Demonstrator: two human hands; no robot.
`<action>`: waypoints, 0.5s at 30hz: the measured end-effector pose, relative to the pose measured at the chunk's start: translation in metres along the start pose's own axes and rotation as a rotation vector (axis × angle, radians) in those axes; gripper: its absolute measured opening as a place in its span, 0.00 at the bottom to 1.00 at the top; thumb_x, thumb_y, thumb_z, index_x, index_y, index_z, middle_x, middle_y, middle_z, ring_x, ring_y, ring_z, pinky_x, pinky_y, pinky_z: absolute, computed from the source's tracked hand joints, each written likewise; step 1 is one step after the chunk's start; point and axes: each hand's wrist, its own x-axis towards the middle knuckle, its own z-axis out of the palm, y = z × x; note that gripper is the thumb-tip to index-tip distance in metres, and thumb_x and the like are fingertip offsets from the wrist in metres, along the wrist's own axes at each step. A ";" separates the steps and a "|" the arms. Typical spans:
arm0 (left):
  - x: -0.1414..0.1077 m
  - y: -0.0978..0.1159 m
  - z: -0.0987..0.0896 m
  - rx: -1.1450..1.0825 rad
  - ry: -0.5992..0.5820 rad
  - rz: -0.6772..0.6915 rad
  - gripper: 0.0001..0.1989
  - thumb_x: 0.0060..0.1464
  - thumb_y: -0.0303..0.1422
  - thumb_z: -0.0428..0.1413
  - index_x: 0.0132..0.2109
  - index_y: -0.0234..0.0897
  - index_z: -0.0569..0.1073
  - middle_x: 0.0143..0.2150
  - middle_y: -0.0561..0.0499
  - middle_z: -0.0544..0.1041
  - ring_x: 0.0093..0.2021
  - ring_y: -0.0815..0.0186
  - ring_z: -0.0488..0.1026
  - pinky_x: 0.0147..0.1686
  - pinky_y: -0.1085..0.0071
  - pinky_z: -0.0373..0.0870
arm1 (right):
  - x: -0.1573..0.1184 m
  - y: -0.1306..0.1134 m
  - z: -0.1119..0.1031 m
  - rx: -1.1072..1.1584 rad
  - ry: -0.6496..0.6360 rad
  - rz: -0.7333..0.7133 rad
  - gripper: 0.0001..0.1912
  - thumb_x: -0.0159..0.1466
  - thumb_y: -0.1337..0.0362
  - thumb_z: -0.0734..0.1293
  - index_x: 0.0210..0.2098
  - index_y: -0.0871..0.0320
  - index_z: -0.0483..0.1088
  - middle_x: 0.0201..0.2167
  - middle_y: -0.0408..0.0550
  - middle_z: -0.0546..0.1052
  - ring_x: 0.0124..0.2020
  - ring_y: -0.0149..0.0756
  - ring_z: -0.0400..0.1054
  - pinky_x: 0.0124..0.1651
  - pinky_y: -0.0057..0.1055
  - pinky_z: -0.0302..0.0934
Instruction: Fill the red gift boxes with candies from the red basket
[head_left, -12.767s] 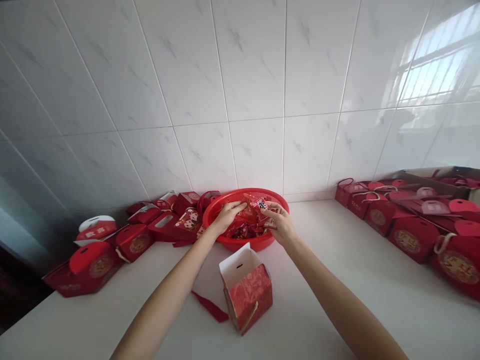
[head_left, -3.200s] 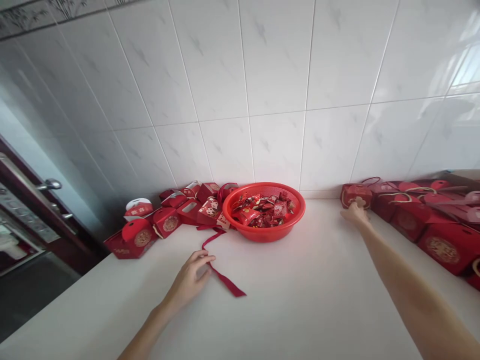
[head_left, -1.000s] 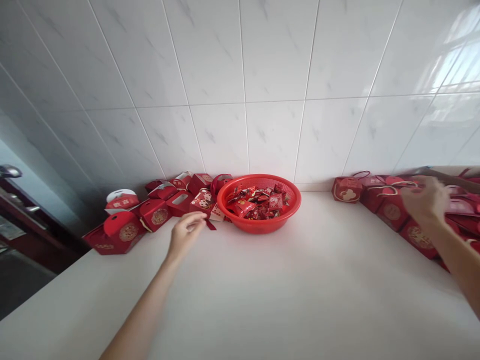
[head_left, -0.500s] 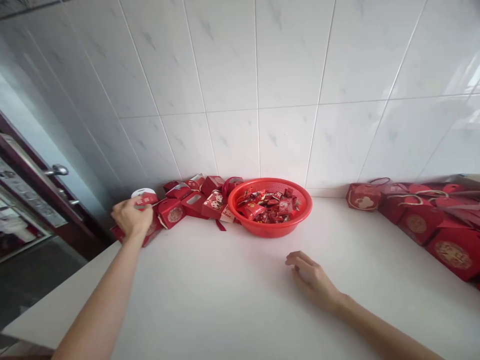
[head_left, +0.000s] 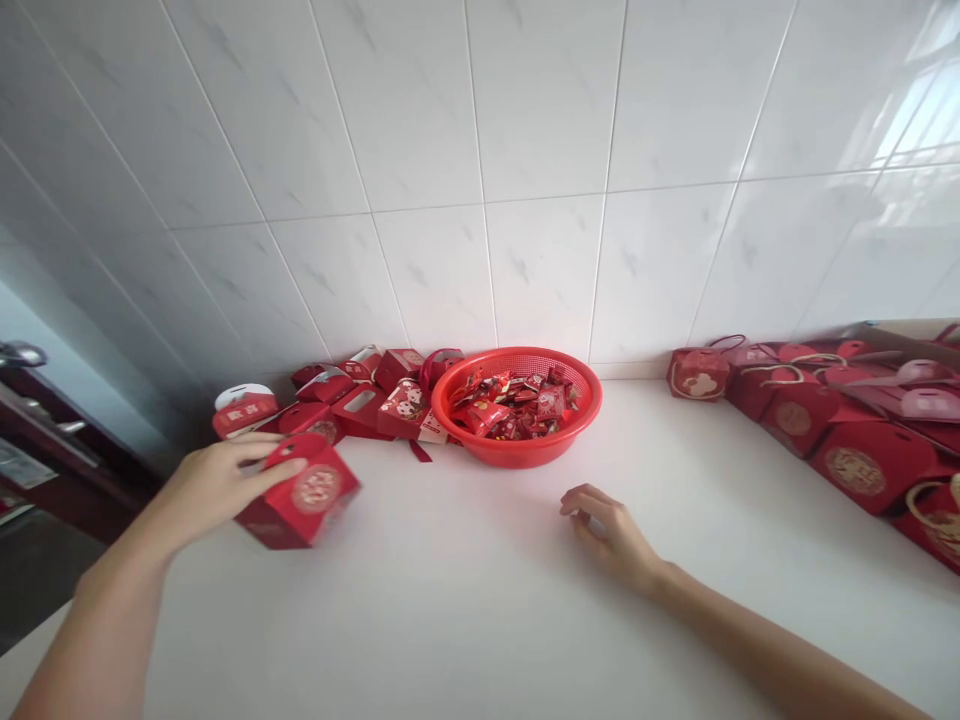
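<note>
Directions are referred to a clock dial centred on the tabletop (head_left: 465,600), with 12 o'clock set toward the tiled wall (head_left: 540,120).

The red box (head_left: 311,505) is located at 9 o'clock and is held tilted. Its top flap is clamped in the grip of the left hand (head_left: 214,490), with the thumb pressed on the medallion side. Whether its base is touching the tabletop cannot be told.

The right hand (head_left: 615,535) is positioned at 3 o'clock, low over the tabletop. Its fingers are loosely curled, and the thumb is held slightly apart from them.

The red basket (head_left: 517,455) is placed at 12 o'clock and is filled with wrapped packets (head_left: 517,408). A dark red ribbon (head_left: 420,452) is seen just beside the basket, at its 8 o'clock side. Further red boxes (head_left: 360,408) are grouped from 10 to 11 o'clock. A larger cluster of boxes (head_left: 862,460) is arranged between 2 and 3 o'clock.
</note>
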 end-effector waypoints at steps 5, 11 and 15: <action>-0.046 0.093 0.016 -0.411 -0.504 0.637 0.12 0.61 0.41 0.56 0.40 0.40 0.81 0.40 0.54 0.81 0.40 0.65 0.76 0.41 0.74 0.70 | 0.003 -0.005 -0.004 0.070 0.054 0.203 0.10 0.65 0.61 0.59 0.37 0.56 0.71 0.32 0.47 0.75 0.29 0.34 0.69 0.35 0.33 0.65; -0.091 0.187 0.094 -0.418 -0.046 1.034 0.14 0.63 0.29 0.51 0.30 0.35 0.76 0.30 0.51 0.76 0.29 0.68 0.72 0.31 0.72 0.68 | -0.001 -0.015 -0.007 0.239 0.253 0.258 0.21 0.69 0.47 0.56 0.47 0.56 0.67 0.24 0.41 0.70 0.28 0.35 0.69 0.36 0.33 0.66; -0.099 0.216 0.124 -0.320 0.052 1.026 0.14 0.63 0.27 0.49 0.35 0.36 0.78 0.42 0.48 0.80 0.33 0.65 0.75 0.34 0.68 0.70 | -0.004 -0.021 -0.005 0.240 0.385 0.188 0.21 0.71 0.48 0.55 0.51 0.56 0.66 0.25 0.41 0.70 0.30 0.36 0.68 0.37 0.33 0.66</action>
